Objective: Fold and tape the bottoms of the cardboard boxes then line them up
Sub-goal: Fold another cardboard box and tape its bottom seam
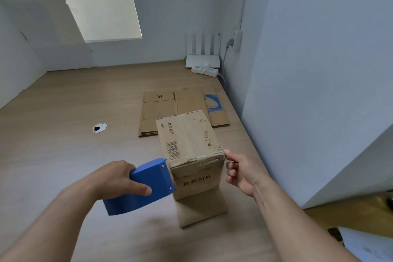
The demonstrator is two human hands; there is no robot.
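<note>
Box [191,140], taped flaps up, standing on the counter [63,134] before flattened boxes [161,108]: left hand [114,178] grips a blue tape dispenser [148,185] against its near face; right hand [244,174], fingers curled, touches its top right corner with one fingertip.

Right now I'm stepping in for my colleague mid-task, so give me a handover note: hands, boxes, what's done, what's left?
Left hand grips the blue tape dispenser, its cutter against the near face of the cardboard box.
Right hand steadies that box: thumb on its near right top corner, fingers curled by its side.
Box stands bottom up on the table, a lower flap splayed; flat boxes lie stacked behind it.
Done: tape runs along the bottom seam and over the near edge.
Left: probably cut the tape, then fold and tape the flat boxes and line all up.
</note>
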